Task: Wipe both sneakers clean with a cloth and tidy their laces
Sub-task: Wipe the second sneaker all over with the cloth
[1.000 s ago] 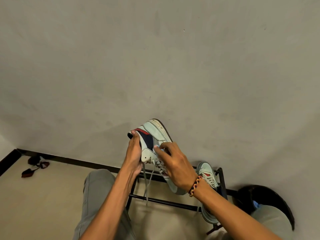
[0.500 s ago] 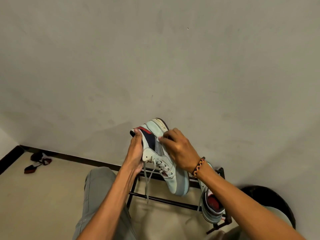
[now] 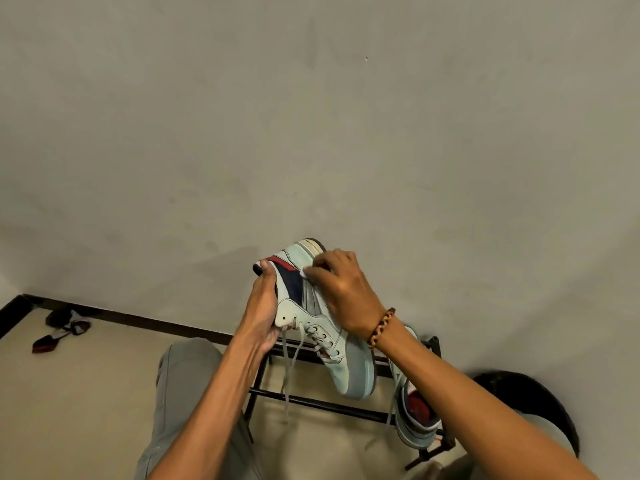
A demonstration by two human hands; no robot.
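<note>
A pale mint high-top sneaker (image 3: 330,336) with navy and red panels is held up in front of the wall, heel up and toe down. My left hand (image 3: 264,306) grips its collar and tongue edge. My right hand (image 3: 341,289) pinches a small white cloth (image 3: 306,273), mostly hidden under the fingers, and presses it on the sneaker's side near the heel. Grey laces (image 3: 289,368) hang loose below the sneaker. The second sneaker (image 3: 414,415) rests on the black metal rack (image 3: 322,405), partly behind my right forearm.
A grey wall fills the upper view, with a dark baseboard (image 3: 138,320) along the floor. Dark red and black items (image 3: 60,329) lie on the floor at far left. My knees in grey trousers (image 3: 183,393) flank the rack. A dark round object (image 3: 530,396) sits at right.
My right hand has slid up the sneaker from the lace area toward the heel, with the cloth under its fingers. The left hand keeps the same grip.
</note>
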